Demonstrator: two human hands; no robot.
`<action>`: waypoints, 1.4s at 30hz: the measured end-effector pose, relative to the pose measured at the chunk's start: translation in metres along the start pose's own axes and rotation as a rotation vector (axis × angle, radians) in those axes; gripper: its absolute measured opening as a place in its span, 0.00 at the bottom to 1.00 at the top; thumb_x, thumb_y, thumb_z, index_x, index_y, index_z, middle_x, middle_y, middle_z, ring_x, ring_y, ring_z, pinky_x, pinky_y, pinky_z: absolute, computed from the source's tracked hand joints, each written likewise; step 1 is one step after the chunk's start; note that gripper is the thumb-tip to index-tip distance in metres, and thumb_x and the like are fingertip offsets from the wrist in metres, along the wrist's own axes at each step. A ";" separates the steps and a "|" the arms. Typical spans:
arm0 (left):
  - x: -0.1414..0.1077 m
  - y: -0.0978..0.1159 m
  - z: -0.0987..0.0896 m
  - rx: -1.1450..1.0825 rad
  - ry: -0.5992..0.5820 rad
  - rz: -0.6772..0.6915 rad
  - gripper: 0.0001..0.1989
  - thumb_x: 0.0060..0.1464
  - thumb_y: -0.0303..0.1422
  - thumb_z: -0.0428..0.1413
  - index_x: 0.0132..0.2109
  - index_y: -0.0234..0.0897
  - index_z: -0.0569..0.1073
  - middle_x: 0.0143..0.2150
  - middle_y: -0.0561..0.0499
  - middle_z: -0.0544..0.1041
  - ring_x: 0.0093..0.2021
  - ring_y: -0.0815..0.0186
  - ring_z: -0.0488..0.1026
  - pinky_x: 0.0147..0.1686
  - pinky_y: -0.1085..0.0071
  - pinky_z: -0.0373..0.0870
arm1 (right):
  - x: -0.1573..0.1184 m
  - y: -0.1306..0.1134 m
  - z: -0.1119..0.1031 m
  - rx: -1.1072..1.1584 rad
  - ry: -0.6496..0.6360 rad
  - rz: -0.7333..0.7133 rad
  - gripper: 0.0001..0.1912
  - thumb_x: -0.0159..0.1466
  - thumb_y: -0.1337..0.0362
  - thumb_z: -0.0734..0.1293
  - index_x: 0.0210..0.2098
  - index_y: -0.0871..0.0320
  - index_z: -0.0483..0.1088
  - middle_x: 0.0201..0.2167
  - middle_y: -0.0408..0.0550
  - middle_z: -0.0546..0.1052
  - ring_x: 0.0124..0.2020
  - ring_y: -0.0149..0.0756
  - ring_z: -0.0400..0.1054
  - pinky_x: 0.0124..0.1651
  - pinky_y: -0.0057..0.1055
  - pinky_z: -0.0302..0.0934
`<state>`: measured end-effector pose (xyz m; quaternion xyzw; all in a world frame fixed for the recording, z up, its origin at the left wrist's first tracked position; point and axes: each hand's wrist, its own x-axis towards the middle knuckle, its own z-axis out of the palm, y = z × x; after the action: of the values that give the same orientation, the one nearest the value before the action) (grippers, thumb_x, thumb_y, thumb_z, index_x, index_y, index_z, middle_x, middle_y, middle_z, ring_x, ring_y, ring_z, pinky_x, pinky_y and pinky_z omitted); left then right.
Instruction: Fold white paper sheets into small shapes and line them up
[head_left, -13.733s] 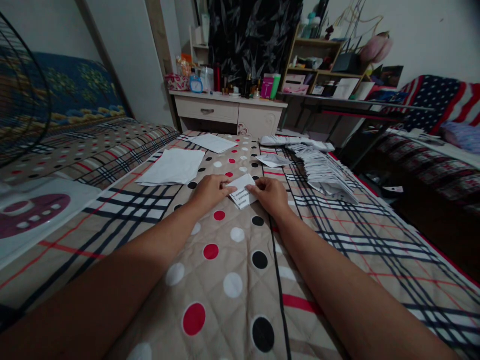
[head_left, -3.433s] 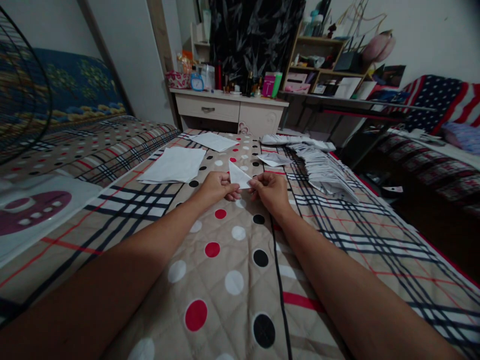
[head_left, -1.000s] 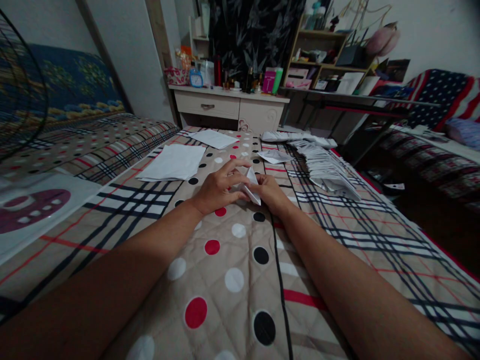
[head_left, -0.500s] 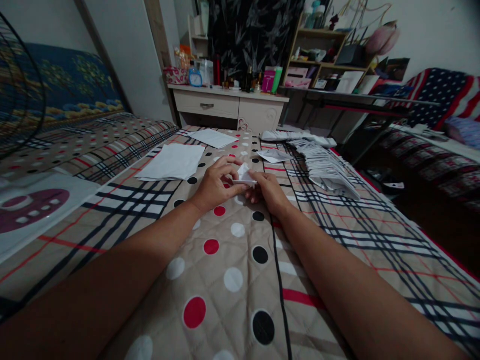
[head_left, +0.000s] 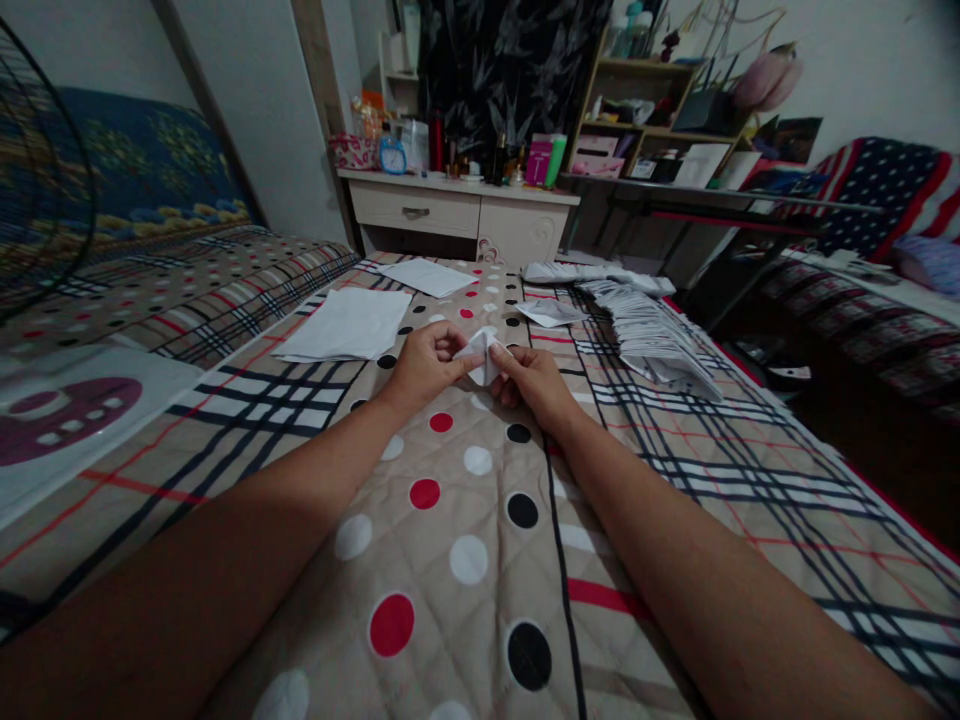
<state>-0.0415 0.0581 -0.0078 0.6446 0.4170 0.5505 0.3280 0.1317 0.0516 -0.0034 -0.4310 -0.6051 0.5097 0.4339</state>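
Between my two hands is a small piece of folded white paper (head_left: 482,368), held just above the dotted bedspread (head_left: 450,530). My left hand (head_left: 429,365) pinches its left edge between thumb and fingers. On the other side, my right hand (head_left: 534,380) grips the paper with the thumb laid over its front. Some of the right fingers are hidden behind the paper. To the left of my left hand lies a stack of white paper sheets (head_left: 345,325). A loose folded paper (head_left: 551,313) rests beyond my right hand.
More white paper (head_left: 426,277) lies farther back. On the right stands a long row of folded papers (head_left: 652,340), near the bed's edge. A plastic bag with a purple print (head_left: 82,410) is at the left. A white dresser (head_left: 420,205) stands behind the bed.
The paper has turned in my hands and now shows a broader, pointed face. My left fingers have drawn closer together, and the right thumb presses on the paper's front.
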 end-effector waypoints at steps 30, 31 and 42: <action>0.001 -0.004 0.000 -0.082 -0.031 -0.118 0.14 0.41 0.40 0.66 0.27 0.33 0.74 0.24 0.55 0.73 0.24 0.72 0.67 0.25 0.76 0.64 | 0.000 0.005 0.003 -0.197 -0.071 -0.057 0.24 0.57 0.44 0.69 0.23 0.60 0.69 0.15 0.42 0.71 0.15 0.25 0.61 0.18 0.22 0.53; 0.001 -0.004 0.000 -0.080 -0.035 -0.117 0.14 0.41 0.40 0.65 0.27 0.33 0.73 0.24 0.55 0.72 0.24 0.72 0.66 0.24 0.76 0.63 | 0.000 0.005 0.003 -0.207 -0.075 -0.057 0.24 0.57 0.44 0.69 0.23 0.60 0.69 0.15 0.42 0.71 0.15 0.26 0.61 0.18 0.22 0.53; -0.001 0.002 0.000 0.023 -0.118 -0.068 0.13 0.47 0.39 0.60 0.25 0.34 0.68 0.22 0.56 0.68 0.23 0.72 0.63 0.23 0.75 0.59 | 0.001 0.008 0.002 -0.210 -0.149 -0.105 0.22 0.57 0.47 0.69 0.22 0.59 0.67 0.16 0.41 0.69 0.16 0.25 0.60 0.19 0.22 0.52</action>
<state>-0.0413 0.0566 -0.0065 0.6649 0.4252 0.4953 0.3631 0.1301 0.0525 -0.0110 -0.4027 -0.7074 0.4505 0.3666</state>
